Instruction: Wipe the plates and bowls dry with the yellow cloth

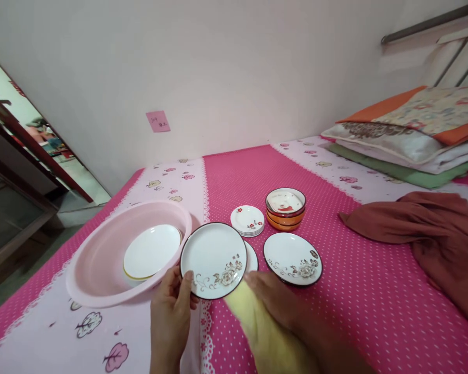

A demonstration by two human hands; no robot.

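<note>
1. Head view, lower centre of the frame: the left hand (170, 314) has its grip clamped on a dark-rimmed plate (212, 254), thumb on top at the lower left rim, fingers beneath; brown flowers show along its lower part.
2. Lower centre-right: the right hand (276, 298) has its grip closed on a yellow cloth (257, 327), just beside the plate's lower right edge; contact there I cannot tell.
3. Centre: another plate (252, 261) lies partly hidden behind the held one; above it sit small plates (247, 218) in a stack, with stacked bowls (284, 219) to their right.
4. Right of centre: a matching flowered plate (290, 252) lies on the bed (237, 166).
5. Left: a pink tub (72, 278) holds white dishes (152, 252).
6. Right edge: a reddish-brown cloth (425, 228) lies below folded bedding (393, 140).
</note>
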